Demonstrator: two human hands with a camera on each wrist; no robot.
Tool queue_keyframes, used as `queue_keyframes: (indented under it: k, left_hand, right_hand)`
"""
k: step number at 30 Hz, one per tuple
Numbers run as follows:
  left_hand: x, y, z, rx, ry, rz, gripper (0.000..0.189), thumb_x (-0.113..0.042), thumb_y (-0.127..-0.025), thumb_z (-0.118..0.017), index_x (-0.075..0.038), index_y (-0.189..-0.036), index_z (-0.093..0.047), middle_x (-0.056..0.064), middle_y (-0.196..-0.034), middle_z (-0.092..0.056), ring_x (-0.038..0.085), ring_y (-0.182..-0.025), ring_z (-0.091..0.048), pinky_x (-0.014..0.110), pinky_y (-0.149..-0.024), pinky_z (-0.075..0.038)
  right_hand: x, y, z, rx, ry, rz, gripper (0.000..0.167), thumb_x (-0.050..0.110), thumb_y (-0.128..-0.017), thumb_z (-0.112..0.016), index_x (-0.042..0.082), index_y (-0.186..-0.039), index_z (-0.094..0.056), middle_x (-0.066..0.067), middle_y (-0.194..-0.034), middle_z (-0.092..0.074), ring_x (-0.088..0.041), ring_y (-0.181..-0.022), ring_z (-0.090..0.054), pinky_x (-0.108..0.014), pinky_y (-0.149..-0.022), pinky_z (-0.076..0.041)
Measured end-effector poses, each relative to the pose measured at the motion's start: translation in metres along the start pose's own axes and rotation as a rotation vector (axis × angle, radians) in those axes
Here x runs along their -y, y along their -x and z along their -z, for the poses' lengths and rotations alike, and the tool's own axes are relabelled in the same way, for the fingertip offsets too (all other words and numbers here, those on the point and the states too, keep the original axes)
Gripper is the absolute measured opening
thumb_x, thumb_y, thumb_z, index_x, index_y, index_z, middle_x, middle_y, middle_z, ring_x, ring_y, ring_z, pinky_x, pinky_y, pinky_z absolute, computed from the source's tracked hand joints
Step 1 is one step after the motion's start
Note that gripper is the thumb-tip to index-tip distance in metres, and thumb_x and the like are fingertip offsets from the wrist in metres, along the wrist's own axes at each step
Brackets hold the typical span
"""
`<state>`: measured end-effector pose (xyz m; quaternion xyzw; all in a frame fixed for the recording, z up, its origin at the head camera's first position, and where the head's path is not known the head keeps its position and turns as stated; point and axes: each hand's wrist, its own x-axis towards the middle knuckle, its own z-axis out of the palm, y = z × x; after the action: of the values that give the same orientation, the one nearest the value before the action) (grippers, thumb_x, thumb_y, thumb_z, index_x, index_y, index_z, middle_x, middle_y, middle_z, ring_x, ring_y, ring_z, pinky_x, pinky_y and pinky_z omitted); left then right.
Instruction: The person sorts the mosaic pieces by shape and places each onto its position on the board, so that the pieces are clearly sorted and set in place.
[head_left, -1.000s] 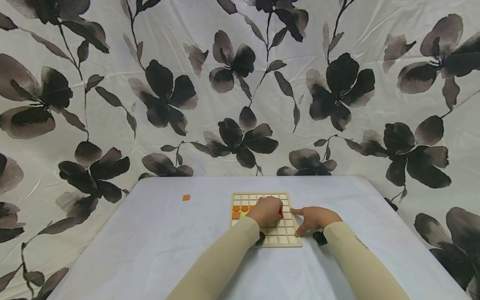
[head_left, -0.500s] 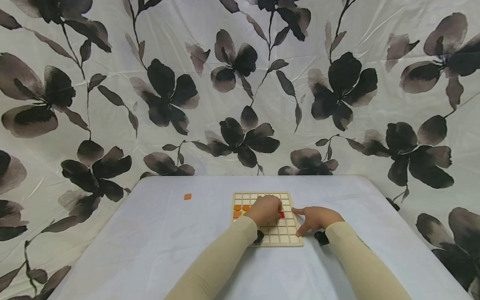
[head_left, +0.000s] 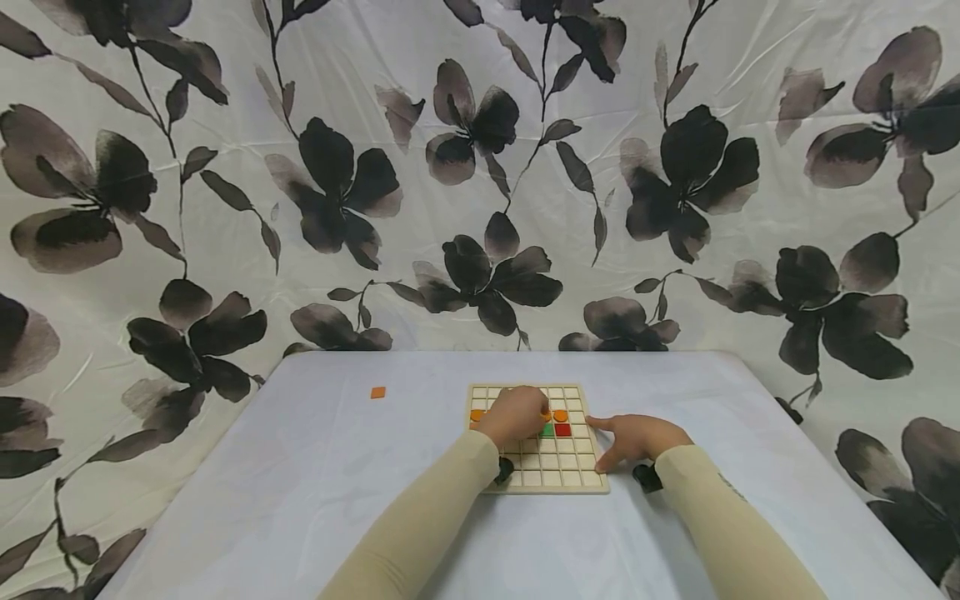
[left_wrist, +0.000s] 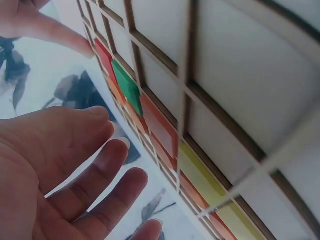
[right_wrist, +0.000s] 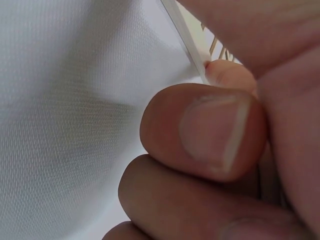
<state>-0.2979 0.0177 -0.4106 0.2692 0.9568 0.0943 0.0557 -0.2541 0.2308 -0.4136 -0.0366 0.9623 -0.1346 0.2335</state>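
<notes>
A pale wooden grid board (head_left: 551,478) lies on the table. My left hand (head_left: 516,414) is over its upper rows, hiding part of them. In the left wrist view its fingers (left_wrist: 132,187) are loosely bent, with nothing visibly held. Beside them, a red square (left_wrist: 103,57), a green square (left_wrist: 126,82), an orange square (left_wrist: 159,122) and a yellow square (left_wrist: 200,167) sit in one row. Orange discs (head_left: 560,415) fill cells in the row behind. My right hand (head_left: 636,437) touches the board's right edge with spread thumb and index finger; its other fingers curl inward in the right wrist view.
A loose orange square (head_left: 378,392) lies left of the board on the white-covered table (head_left: 285,500). Behind the table hangs a floral cloth (head_left: 480,208).
My left hand has moved left over the board, uncovering the green and red squares and discs at the right. The right hand stays at the board's edge.
</notes>
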Motion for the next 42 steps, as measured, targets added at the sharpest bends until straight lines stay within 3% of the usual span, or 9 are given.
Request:
queue_keyframes:
  k: [10, 19, 26, 42]
  left_hand:
    - [0.019, 0.005, 0.003, -0.026, 0.000, 0.028, 0.022, -0.014, -0.090, -0.062, -0.015, -0.110, -0.073, -0.002, -0.113, -0.071, 0.019, -0.110, -0.064, 0.042, -0.096, -0.048]
    - [0.038, 0.013, 0.007, -0.061, 0.016, 0.048, 0.022, -0.019, -0.091, -0.066, -0.012, -0.111, -0.072, 0.001, -0.113, -0.070, 0.023, -0.111, -0.063, 0.051, -0.098, -0.044]
    - [0.053, 0.016, 0.013, -0.063, 0.032, 0.098, 0.023, -0.017, -0.092, -0.064, -0.012, -0.113, -0.071, 0.003, -0.116, -0.070, 0.025, -0.113, -0.061, 0.052, -0.101, -0.042]
    - [0.105, 0.027, 0.016, -0.101, 0.013, 0.257, 0.021, -0.016, -0.091, -0.064, -0.012, -0.111, -0.070, 0.004, -0.111, -0.070, 0.025, -0.107, -0.062, 0.051, -0.097, -0.043]
  right_hand:
    - [-0.002, -0.004, -0.002, -0.002, -0.004, -0.011, 0.096, 0.046, -0.068, -0.084, 0.032, -0.150, -0.035, -0.017, -0.150, -0.042, -0.040, -0.137, -0.039, -0.060, -0.104, -0.035]
    - [0.000, -0.003, -0.003, 0.003, -0.013, -0.029, 0.096, 0.046, -0.068, -0.084, 0.033, -0.150, -0.035, -0.016, -0.151, -0.041, -0.039, -0.138, -0.038, -0.060, -0.105, -0.033]
    - [0.002, 0.001, -0.001, 0.006, -0.013, -0.026, 0.096, 0.046, -0.068, -0.083, 0.033, -0.150, -0.035, -0.017, -0.150, -0.041, -0.040, -0.138, -0.038, -0.061, -0.105, -0.033]
    - [-0.001, -0.002, -0.002, 0.010, -0.017, -0.035, 0.098, 0.050, -0.067, -0.082, 0.034, -0.150, -0.034, -0.018, -0.150, -0.042, -0.040, -0.137, -0.039, -0.062, -0.103, -0.034]
